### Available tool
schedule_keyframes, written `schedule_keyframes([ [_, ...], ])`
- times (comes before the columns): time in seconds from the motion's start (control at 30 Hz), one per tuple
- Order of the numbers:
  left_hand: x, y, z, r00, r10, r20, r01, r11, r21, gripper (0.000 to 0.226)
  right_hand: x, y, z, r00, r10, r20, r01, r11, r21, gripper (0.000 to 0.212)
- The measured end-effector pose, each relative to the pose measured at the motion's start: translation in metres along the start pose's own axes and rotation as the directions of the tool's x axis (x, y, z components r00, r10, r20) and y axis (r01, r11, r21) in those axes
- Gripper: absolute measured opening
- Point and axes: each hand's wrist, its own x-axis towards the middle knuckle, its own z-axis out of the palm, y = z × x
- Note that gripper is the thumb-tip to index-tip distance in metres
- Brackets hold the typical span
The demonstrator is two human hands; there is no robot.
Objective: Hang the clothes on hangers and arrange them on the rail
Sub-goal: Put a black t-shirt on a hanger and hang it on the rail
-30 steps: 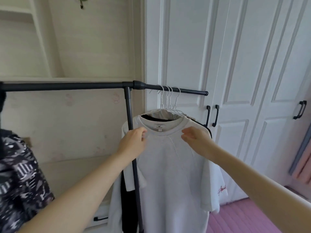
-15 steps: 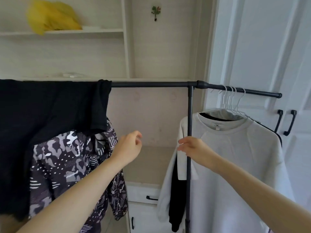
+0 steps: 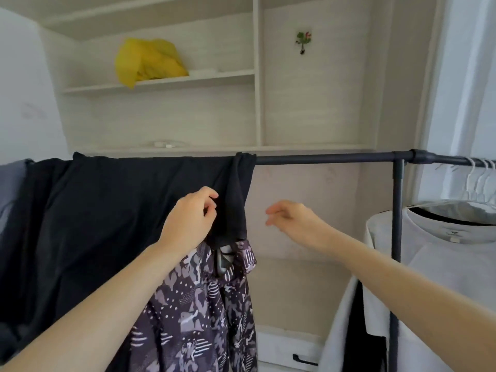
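Two hands reach toward the rail (image 3: pixel 322 158): the left hand (image 3: pixel 189 221) pinches the black shirt (image 3: pixel 107 210), the right hand (image 3: pixel 294 220) hangs loosely curled, holding nothing.

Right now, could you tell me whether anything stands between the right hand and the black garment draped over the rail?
Nothing visible does. The right hand hangs in open air just right of the black garment, with only bare wall behind. The left hand already touches its hanging edge.

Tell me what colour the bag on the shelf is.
Yellow bag, clearest in the head view.
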Motion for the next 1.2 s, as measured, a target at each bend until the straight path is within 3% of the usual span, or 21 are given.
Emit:
schedule_keyframes([
  [0.13,0.041,-0.032,-0.027,0.99,0.115,-0.086,-0.105,0.989,0.106,0.028,0.045,-0.047,0.014,0.992,-0.097,-0.078,0.097,0.995,-0.007,0.03],
  [0.37,0.089,-0.073,-0.034,0.986,0.16,-0.039,-0.157,0.985,0.073,0.032,0.099,-0.097,0.019,0.963,-0.178,-0.202,0.178,0.984,-0.02,0.029],
  [0.6,0.115,-0.096,-0.009,0.972,0.234,-0.011,-0.228,0.955,0.191,0.032,0.154,-0.102,0.009,0.96,-0.178,-0.218,0.136,0.971,-0.195,0.03],
  [0.7,0.115,-0.104,0.001,0.965,0.255,-0.064,-0.233,0.943,0.237,0.03,0.175,-0.101,0.0,0.981,-0.073,-0.178,-0.004,0.917,-0.398,0.033],
  [0.77,0.115,-0.106,0.004,0.964,0.252,-0.09,-0.226,0.947,0.227,0.03,0.185,-0.102,-0.006,0.988,0.144,-0.059,-0.155,0.856,-0.493,0.045],
  [0.87,0.115,-0.107,0.005,0.962,0.254,-0.103,-0.229,0.952,0.204,0.03,0.195,-0.103,-0.01,0.892,0.431,0.138,-0.343,0.843,-0.414,0.047],
  [0.97,0.114,-0.106,0.005,0.961,0.253,-0.111,-0.228,0.953,0.197,0.029,0.204,-0.103,-0.012,0.88,0.432,0.2,-0.333,0.859,-0.387,0.035],
  [1.13,0.118,-0.107,-0.001,0.965,0.25,-0.077,-0.227,0.947,0.226,0.047,0.209,-0.1,-0.009,0.919,0.378,0.109,-0.335,0.898,-0.285,0.019],
  [1.2,0.119,-0.107,-0.004,0.963,0.261,-0.064,-0.24,0.943,0.229,0.041,0.207,-0.097,-0.01,0.94,0.34,0.038,-0.327,0.924,-0.196,0.017],
])
